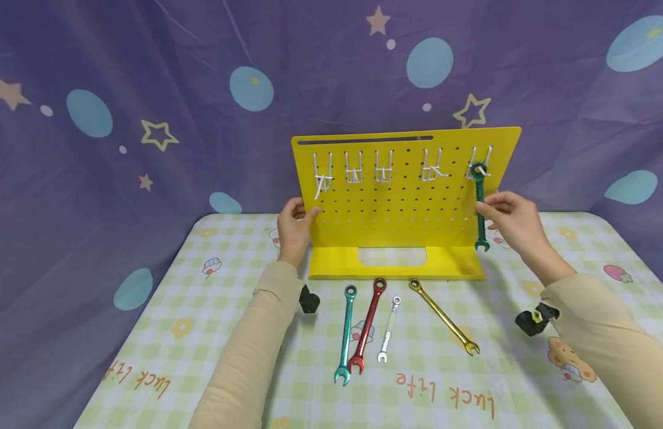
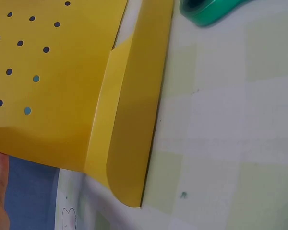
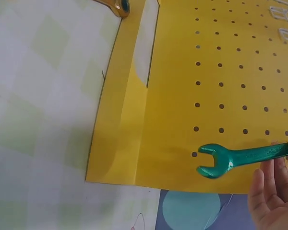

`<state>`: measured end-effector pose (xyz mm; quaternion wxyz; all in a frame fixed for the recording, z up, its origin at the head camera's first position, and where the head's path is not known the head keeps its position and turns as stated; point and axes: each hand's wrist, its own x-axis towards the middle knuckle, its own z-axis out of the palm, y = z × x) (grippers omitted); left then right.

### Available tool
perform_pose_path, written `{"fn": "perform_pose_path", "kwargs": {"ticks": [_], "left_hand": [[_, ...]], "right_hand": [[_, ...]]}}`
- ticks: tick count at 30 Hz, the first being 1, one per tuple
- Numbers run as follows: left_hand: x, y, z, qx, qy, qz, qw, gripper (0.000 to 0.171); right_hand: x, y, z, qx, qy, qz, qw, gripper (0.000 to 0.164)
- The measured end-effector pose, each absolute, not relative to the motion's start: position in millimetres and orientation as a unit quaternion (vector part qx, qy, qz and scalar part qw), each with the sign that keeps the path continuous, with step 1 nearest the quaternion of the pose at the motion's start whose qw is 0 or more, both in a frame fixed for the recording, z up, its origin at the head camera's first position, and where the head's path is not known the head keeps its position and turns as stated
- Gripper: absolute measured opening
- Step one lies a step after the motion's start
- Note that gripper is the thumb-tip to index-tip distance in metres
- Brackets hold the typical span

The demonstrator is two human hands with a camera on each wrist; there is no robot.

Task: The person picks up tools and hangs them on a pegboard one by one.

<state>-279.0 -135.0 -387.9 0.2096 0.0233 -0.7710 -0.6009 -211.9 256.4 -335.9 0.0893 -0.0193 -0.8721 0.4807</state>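
A yellow pegboard (image 1: 390, 220) with a base stands upright at the table's back. My left hand (image 1: 295, 229) holds its left edge, thumb in front and the other fingers mostly hidden behind; a fingertip (image 2: 2, 165) shows at that edge in the left wrist view. My right hand (image 1: 516, 223) pinches a dark green combination wrench (image 1: 480, 205) by its shank. The wrench hangs ring end up at the rightmost white hook (image 1: 489, 156), whose tip shows through the ring. Its open end (image 3: 216, 162) points down, in front of the board's lower right part.
In front of the base lie a teal wrench (image 1: 347, 333), a red wrench (image 1: 369, 325), a small silver wrench (image 1: 389, 330) and a gold wrench (image 1: 444, 317). Several more white hooks (image 1: 384, 167) line the board's upper part. A checked cloth (image 1: 203, 333) covers the table; a purple curtain (image 1: 176, 59) hangs behind.
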Motion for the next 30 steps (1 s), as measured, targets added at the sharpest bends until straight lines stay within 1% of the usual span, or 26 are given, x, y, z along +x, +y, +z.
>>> {"fn": "perform_pose_path", "kwargs": {"ticks": [7,10,19,25,30], "left_hand": [[-279,-135,-386,0.025,-0.765,-0.608,0.209,0.028],[-279,-135,-386,0.027,-0.766,-0.608,0.207,0.028],[-279,-135,-389,0.025,-0.769,-0.604,0.208,0.028],[-279,-134,-388,0.025,-0.769,-0.604,0.205,0.028],[-278,-134,-387,0.025,-0.770,-0.604,0.205,0.029]], "right_hand": [[-222,257,-341,-0.008,-0.875,0.477,0.087,0.045],[-224,256,-343,-0.007,-0.879,0.470,0.084,0.048],[-225,256,-343,0.010,-0.887,0.455,0.082,0.052],[-220,261,-347,0.024,-0.885,0.456,0.087,0.046],[-214,265,-354,0.034,-0.885,0.459,0.074,0.042]]}}
